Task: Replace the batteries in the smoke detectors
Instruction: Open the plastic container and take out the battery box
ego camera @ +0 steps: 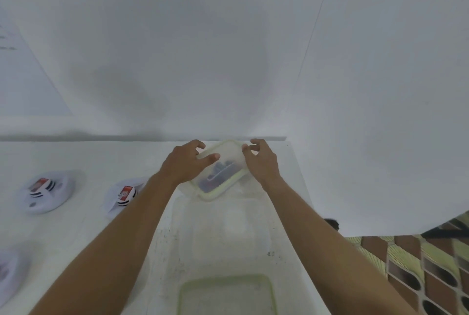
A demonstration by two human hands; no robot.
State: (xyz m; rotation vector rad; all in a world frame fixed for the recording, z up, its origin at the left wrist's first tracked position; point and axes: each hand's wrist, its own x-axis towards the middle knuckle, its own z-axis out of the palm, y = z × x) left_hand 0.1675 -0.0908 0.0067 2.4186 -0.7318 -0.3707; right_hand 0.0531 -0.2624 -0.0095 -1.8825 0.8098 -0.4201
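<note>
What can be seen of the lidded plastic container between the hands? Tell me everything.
The container is a clear, rounded-rectangle plastic box with a pale green rim on its frosted lid. It sits tilted at the far end of the white counter. Dark items inside are blurred. The left hand and the right hand grip its opposite sides.

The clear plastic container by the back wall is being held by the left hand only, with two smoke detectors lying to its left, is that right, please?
Not quite: the head view shows both hands on the clear plastic container, the left hand and the right hand gripping opposite sides. The two smoke detectors do lie to its left.
</note>
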